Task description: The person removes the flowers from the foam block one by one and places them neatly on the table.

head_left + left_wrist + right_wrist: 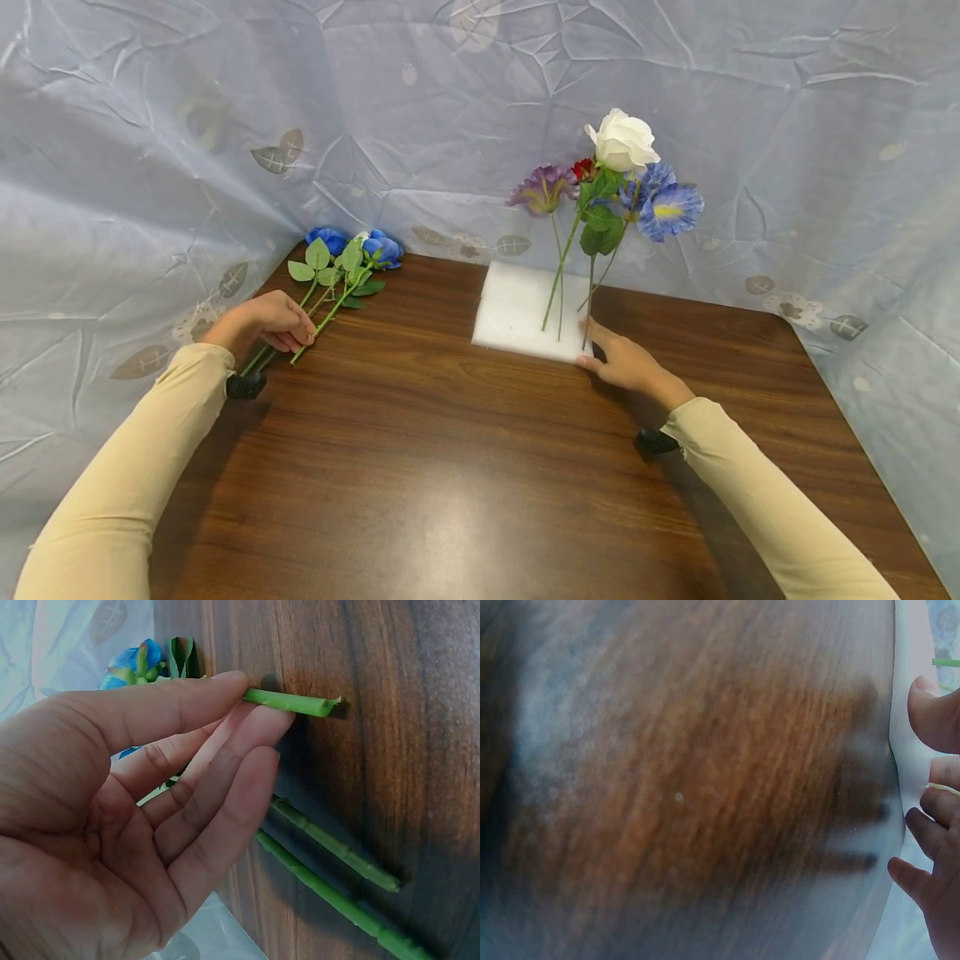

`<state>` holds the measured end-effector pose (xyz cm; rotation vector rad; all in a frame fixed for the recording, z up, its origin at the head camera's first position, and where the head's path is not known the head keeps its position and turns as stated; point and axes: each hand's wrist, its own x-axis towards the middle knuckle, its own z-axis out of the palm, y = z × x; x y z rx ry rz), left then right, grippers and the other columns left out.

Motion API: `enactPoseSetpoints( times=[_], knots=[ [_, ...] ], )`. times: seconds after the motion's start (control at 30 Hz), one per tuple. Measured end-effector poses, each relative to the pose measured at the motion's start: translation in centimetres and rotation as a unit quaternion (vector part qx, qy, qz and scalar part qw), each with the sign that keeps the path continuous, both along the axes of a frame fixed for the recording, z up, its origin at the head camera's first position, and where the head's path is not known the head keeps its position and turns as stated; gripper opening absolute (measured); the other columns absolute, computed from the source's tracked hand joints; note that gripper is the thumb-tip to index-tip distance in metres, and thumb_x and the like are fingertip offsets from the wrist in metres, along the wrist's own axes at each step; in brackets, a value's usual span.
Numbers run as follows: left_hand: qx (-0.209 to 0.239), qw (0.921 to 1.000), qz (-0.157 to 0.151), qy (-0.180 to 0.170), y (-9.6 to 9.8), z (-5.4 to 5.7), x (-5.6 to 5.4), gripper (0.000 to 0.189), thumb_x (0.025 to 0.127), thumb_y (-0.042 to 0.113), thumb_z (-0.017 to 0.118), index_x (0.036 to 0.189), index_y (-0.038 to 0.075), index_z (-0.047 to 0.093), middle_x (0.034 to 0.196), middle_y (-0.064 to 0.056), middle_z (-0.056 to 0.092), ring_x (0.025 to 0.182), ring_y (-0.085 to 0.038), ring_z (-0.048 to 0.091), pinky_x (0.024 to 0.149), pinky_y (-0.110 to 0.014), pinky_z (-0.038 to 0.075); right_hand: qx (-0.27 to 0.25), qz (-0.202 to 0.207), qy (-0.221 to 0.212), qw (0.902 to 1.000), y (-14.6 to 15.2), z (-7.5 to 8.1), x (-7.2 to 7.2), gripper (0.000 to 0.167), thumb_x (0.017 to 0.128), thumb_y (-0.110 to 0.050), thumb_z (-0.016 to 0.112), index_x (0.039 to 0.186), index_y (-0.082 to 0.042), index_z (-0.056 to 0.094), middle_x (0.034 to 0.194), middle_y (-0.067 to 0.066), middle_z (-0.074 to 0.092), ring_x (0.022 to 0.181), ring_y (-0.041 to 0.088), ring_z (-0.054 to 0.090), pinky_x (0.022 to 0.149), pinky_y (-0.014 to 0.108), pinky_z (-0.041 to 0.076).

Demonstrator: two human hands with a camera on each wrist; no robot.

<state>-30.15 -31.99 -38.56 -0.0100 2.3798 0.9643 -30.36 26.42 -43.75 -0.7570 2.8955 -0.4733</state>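
At the left of the table my left hand (279,322) pinches the lower end of a green stem (289,701) between thumb and fingertip. That stem belongs to a blue rose (383,249) lying among other cut flowers. Two more stems (337,856) lie on the table below the hand in the left wrist view. My right hand (628,360) rests at the right front corner of a white foam block (506,312), its fingers spread along the edge. Standing in the foam are a white rose (622,140), a purple flower (543,191) and a blue iris (671,210).
A second blue rose (327,241) lies at the back left, with a white bloom partly hidden beside it. A red flower (584,170) shows behind the white rose. The brown wooden table (420,433) meets a pale patterned curtain (442,108) at the back and sides.
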Motion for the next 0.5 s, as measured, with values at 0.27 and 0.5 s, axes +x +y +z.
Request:
enactPoseSetpoints(
  times=[0.27, 0.5],
  knots=[
    [-0.014, 0.9999, -0.010, -0.003, 0.18, 0.23, -0.01, 0.024, 0.095, 0.006, 0.065, 0.113, -0.009, 0.071, 0.091, -0.004, 0.078, 0.075, -0.015, 0.073, 0.076, -0.037, 0.063, 0.004, 0.000, -0.004, 1.0000, -0.05, -0.06, -0.01, 0.074, 0.104, -0.037, 0.058, 0.160, -0.001, 0.026, 0.166, 0.027, 0.019, 0.145, 0.050, 0.036, 0.116, 0.064, 0.036],
    [-0.026, 0.9994, -0.021, 0.001, 0.08, -0.17, -0.29, 0.021, 0.095, 0.006, 0.064, 0.109, -0.006, 0.073, 0.088, -0.002, 0.078, 0.073, -0.014, 0.073, 0.073, -0.037, 0.063, 0.003, -0.001, -0.005, 1.0000, 0.09, -0.12, -0.06, 0.074, 0.104, -0.036, 0.059, 0.160, -0.002, 0.026, 0.166, 0.026, 0.019, 0.146, 0.049, 0.035, 0.117, 0.063, 0.035]
  ],
)
